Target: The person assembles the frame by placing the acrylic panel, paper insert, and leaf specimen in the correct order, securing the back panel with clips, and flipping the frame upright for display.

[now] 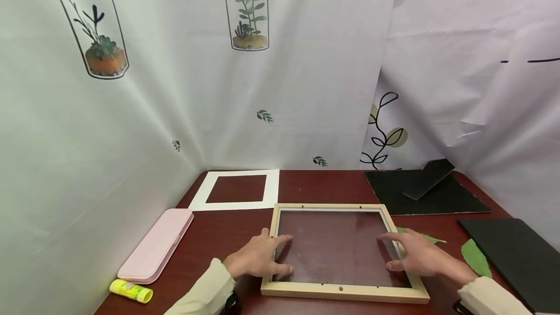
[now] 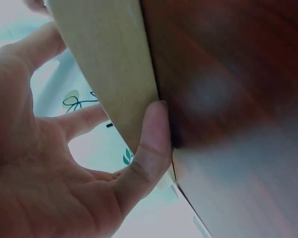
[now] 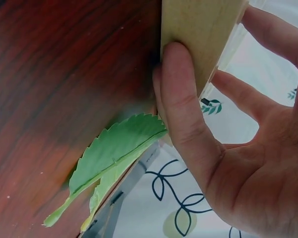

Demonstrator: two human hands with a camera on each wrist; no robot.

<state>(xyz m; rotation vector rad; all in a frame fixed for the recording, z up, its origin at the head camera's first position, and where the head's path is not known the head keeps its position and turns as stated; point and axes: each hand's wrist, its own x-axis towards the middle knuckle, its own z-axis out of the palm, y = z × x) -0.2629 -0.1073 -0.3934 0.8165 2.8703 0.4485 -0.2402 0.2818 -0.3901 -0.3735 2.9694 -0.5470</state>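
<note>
A light wooden picture frame with a clear pane lies flat on the dark red table. My left hand grips its left rail. Thumb and forefinger reach over the pane, and another finger presses the rail's outer side in the left wrist view. On the right rail my right hand has a similar grip, with a finger against the outer wood in the right wrist view. Green leaves lie beside that hand: one leaf in plain sight, another leaf partly hidden behind it.
A white mat border lies at the back left. Left of the frame are a pink case and a yellow glue stick. Black boards lie at the back right, and another black board is by the right edge.
</note>
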